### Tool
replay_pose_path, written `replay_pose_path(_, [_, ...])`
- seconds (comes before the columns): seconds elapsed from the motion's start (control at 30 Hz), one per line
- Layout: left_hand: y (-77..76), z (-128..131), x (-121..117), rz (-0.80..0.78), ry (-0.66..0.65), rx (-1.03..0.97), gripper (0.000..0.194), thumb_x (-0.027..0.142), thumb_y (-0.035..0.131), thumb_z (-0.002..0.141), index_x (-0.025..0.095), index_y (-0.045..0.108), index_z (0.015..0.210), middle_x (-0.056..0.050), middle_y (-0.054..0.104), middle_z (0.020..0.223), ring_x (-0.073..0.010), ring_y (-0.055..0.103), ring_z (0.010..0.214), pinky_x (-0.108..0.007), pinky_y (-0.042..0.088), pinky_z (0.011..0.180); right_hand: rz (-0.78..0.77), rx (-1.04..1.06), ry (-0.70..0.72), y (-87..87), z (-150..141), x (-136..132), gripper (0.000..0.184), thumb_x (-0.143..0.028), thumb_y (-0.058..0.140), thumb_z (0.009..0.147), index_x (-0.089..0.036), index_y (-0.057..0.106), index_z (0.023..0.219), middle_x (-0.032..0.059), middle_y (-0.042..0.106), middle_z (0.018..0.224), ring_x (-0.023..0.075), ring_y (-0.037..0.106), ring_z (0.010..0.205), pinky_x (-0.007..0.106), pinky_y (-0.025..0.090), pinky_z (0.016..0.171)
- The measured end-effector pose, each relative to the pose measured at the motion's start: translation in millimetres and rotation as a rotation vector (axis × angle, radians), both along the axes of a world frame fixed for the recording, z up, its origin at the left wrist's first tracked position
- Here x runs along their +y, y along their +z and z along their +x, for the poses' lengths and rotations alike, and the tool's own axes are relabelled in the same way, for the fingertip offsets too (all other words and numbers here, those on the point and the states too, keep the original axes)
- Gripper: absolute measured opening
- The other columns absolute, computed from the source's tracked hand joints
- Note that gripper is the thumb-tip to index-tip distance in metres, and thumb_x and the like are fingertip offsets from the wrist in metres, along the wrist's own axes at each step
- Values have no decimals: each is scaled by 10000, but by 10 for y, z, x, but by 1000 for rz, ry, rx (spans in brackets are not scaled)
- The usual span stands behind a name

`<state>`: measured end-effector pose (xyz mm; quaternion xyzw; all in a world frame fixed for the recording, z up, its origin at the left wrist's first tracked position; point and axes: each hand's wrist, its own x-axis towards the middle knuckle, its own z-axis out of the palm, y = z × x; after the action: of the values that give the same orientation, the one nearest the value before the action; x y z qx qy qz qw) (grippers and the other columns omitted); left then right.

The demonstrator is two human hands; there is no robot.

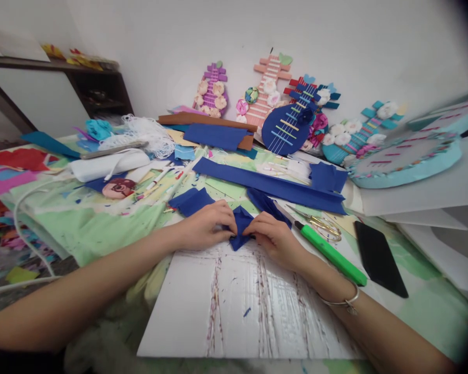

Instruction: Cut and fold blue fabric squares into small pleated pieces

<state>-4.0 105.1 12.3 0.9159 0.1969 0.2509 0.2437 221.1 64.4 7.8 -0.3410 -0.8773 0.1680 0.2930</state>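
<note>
Between my two hands, a small piece of dark blue paper (241, 224) stands in a diamond shape above a white board. My left hand (212, 224) pinches its left edge near the lower corner. From the other side, my right hand (275, 234) grips the right edge with fingers and thumb together. The white board (179, 311) below is scored with long cuts, and a tiny blue scrap (247, 312) lies on it. More blue paper (191, 201) sits just behind my left hand. A green-handled knife (331, 253) and gold-handled scissors (325, 227) lie right of my right hand.
A black phone (380, 258) lies at the right. Behind my hands stretches a long blue strip (269, 185). Several decorated paper instruments, including a blue one (284, 130), lean against the wall. White string (144, 135) and a white glue gun (109, 165) with its cord are at the left.
</note>
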Motion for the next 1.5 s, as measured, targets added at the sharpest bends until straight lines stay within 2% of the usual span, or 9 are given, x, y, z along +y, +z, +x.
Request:
replay_pose_path(0.2, [-35, 45, 3, -17, 41, -73, 102, 120, 556, 778, 186, 620, 733, -2, 642, 735, -143, 554, 749, -316, 426, 800, -99, 15, -129, -1, -54, -13, 180, -40, 545, 789, -191, 623, 847, 10, 643, 782, 148, 573, 762, 283, 448, 703])
replay_pose_path(0.4, [-26, 50, -9, -42, 70, -50, 101, 113, 536, 745, 178, 605, 712, -13, 623, 743, -146, 561, 739, -300, 443, 743, -96, 65, -112, -12, -71, -6, 174, -49, 548, 792, -192, 643, 819, 15, 668, 786, 144, 588, 755, 285, 461, 710])
replay_pose_path(0.6, [-53, 41, -8, 15, 171, -86, 96, 149, 573, 778, 185, 661, 769, -38, 601, 877, -174, 559, 873, -330, 442, 803, -50, 77, -160, -33, -15, 35, 240, -76, 523, 826, -199, 649, 988, 40, 667, 835, 167, 588, 833, 316, 482, 743])
replay_pose_path(0.73, [-76, 30, 7, -3, 202, -104, 92, 163, 609, 779, 191, 696, 771, -40, 602, 885, -172, 575, 865, -326, 451, 794, -10, 22, -119, -15, 10, 39, 205, -53, 520, 816, -194, 660, 864, 38, 662, 800, 179, 555, 826, 328, 455, 744])
replay_pose_path(1.07, [-49, -54, 99, -302, 79, -81, 83, 166, 649, 737, 181, 723, 771, -25, 686, 797, -135, 636, 727, -274, 504, 711, -60, -42, 87, 106, 16, 12, 240, 7, 452, 774, -190, 588, 787, 43, 641, 830, 181, 538, 826, 348, 432, 779])
replay_pose_path(1.17, [-48, -72, 110, -326, 59, -71, 130, 121, 620, 725, 186, 723, 770, -14, 695, 791, -130, 640, 728, -255, 503, 697, -57, -41, 74, 100, 11, 14, 236, 6, 455, 778, -190, 585, 800, 44, 637, 830, 184, 530, 835, 346, 428, 782])
replay_pose_path(1.3, [-50, -69, 115, -328, 26, -46, 118, 148, 611, 762, 194, 716, 790, -13, 700, 802, -132, 641, 761, -253, 499, 717, -59, -72, -1, 60, -14, -4, 237, 10, 457, 789, -183, 592, 812, 53, 627, 836, 198, 506, 868, 338, 411, 767])
replay_pose_path(1.5, [-24, -28, 70, -235, 58, 17, 108, 209, 574, 827, 180, 677, 806, -19, 681, 798, -133, 616, 751, -248, 462, 685, -72, -86, -69, 11, -58, -18, 215, -24, 481, 829, -193, 612, 845, 33, 633, 819, 187, 492, 843, 316, 385, 735])
